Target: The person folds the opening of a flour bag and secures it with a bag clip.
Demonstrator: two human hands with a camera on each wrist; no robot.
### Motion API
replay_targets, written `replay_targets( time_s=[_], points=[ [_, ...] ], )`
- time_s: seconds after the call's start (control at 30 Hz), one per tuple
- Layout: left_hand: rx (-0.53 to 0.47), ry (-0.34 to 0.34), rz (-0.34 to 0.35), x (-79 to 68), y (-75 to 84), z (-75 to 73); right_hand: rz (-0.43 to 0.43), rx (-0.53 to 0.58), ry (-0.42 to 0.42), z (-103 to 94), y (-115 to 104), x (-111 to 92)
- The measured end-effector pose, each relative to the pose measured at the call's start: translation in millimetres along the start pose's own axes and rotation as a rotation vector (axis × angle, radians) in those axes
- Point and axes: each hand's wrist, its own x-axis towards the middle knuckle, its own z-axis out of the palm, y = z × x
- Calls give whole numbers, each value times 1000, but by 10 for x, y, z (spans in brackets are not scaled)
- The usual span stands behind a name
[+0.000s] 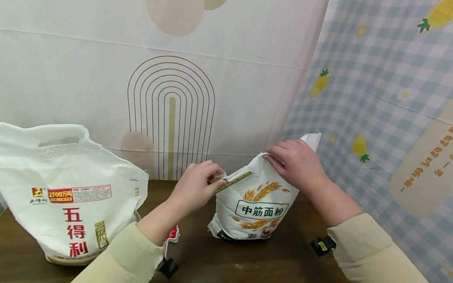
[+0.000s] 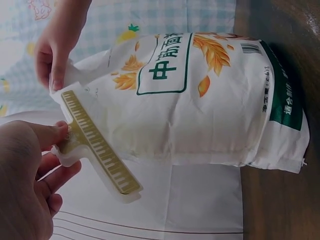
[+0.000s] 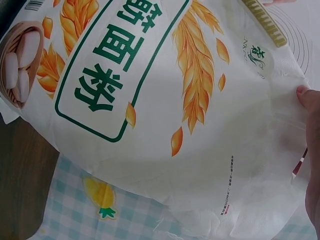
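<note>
A white flour bag (image 1: 262,212) with green lettering and wheat drawings stands on the table, leaning a little to the right. My left hand (image 1: 196,186) pinches the handle of a gold and white bag clip (image 2: 100,142) between thumb and fingers. The clip lies slantwise at the bag's upper left corner; whether its jaws grip the bag I cannot tell. My right hand (image 1: 297,163) holds the folded top edge of the bag, thumb in front. In the right wrist view, only part of the right hand (image 3: 312,125) shows at the edge.
A larger white flour bag (image 1: 85,187) with a cut-out handle and red lettering stands at the left. A red and white item (image 1: 172,235) lies partly hidden behind the left sleeve. Printed cloths (image 1: 247,85) hang behind the brown table (image 1: 247,273) and along its right.
</note>
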Motion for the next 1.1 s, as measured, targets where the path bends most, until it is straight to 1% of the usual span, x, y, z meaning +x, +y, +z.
replay_targets(
  time_s=[0.17,0.33,0.53,0.77,0.9,1.1],
  points=[
    [10,4,1,32,52,10,-4,-4,5,5,-1,1],
    [-18,-3,-33,79,89,41,-5,2,8,5,8,-8],
    [-85,-11,-58,143,68,78,6,16,9,-5,7,-16],
    [-215,-14,-68,192,-50,148,5,20,-3,-8,2,-1],
    [-256,-7,-59,221,-59,178,6,19,-4,-7,3,-1],
    [-267,20,-31,265,-32,208,6,24,1,-6,4,-3]
  ],
)
